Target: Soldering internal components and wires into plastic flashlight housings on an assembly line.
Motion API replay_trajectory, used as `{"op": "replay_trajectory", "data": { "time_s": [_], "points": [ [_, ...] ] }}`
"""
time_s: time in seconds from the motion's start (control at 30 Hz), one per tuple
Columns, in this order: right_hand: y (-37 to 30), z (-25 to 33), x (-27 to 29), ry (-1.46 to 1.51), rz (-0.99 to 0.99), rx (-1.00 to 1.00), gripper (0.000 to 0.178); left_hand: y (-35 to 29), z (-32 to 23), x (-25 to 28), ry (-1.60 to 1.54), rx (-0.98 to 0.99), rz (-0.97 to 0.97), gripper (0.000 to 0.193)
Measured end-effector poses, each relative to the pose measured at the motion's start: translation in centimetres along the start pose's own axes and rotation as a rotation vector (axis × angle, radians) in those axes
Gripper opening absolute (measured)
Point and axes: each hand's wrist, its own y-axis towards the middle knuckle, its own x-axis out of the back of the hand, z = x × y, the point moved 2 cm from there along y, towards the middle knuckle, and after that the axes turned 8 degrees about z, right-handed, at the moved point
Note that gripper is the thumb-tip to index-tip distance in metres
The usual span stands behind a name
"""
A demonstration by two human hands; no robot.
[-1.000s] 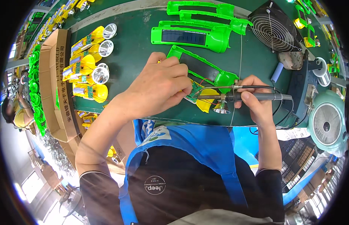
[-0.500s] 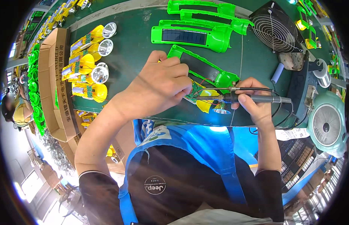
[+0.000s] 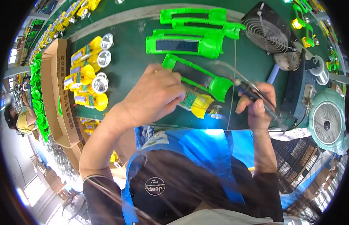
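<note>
My right hand (image 3: 260,107) grips a soldering iron (image 3: 253,93) with a thin metal guide tube beside its dark handle; the tip points up and left, apart from the work and blurred. My left hand (image 3: 155,93) is closed over the left end of a yellow flashlight core (image 3: 200,106). What its fingers pinch is hidden beneath them. The core shows a green circuit board (image 3: 188,99) and a reflector (image 3: 216,112) at its right end. Just behind it lies a green half shell (image 3: 219,88) with a dark panel, and a thin red wire runs between them.
Several green shells (image 3: 183,46) lie at the back. Yellow flashlight cores (image 3: 88,75) stand in a row at left beside a cardboard box (image 3: 56,93). At right are a black fan (image 3: 267,32), a solder spool (image 3: 321,71) and a pale green round fan (image 3: 326,122). Another person (image 3: 22,118) sits far left.
My right hand has drawn the soldering iron away from the core, swinging its tip up. My left hand remains over the core. The whole view has shifted slightly.
</note>
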Motion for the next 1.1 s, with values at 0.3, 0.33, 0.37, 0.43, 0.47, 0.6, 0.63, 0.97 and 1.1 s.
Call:
{"op": "replay_trajectory", "data": {
  "time_s": [0.3,0.33,0.37,0.43,0.47,0.6,0.63,0.97,1.1],
  "points": [
    [10.2,0.0,-1.0,-1.076,0.35,0.531,0.063,3.7,2.3,0.7,0.252,0.043,0.024,0.028],
    [10.7,-0.2,-1.3,-1.114,0.341,0.523,0.061,3.6,2.4,0.8,0.314,0.005,0.008,0.026],
    [11.0,-0.5,-1.5,-1.203,0.398,0.487,0.058,3.0,2.3,1.0,0.382,-0.034,-0.069,0.027],
    [11.0,-1.1,-1.5,-1.293,0.446,0.488,0.053,1.3,1.8,1.9,0.472,-0.146,-0.175,0.034],
    [10.7,-1.4,-1.6,-1.299,0.421,0.523,0.05,0.0,1.1,2.6,0.36,-0.122,-0.119,0.037],
    [9.7,0.1,-2.8,-1.262,0.462,0.644,0.041,-5.4,0.8,0.3,0.295,-0.025,-0.049,0.038],
    [9.4,0.6,-2.9,-1.234,0.456,0.656,0.041,-6.5,0.9,-0.1,0.279,-0.046,-0.06,0.037],
    [-0.2,-0.6,2.1,-0.626,0.025,0.325,0.049,-4.7,5.8,8.2,0.001,0.276,-0.557,0.045],
    [-0.1,-0.4,2.4,-0.716,-0.125,0.349,0.044,10.4,12.0,8.6,-0.011,0.101,-0.546,0.044]
  ]
}}
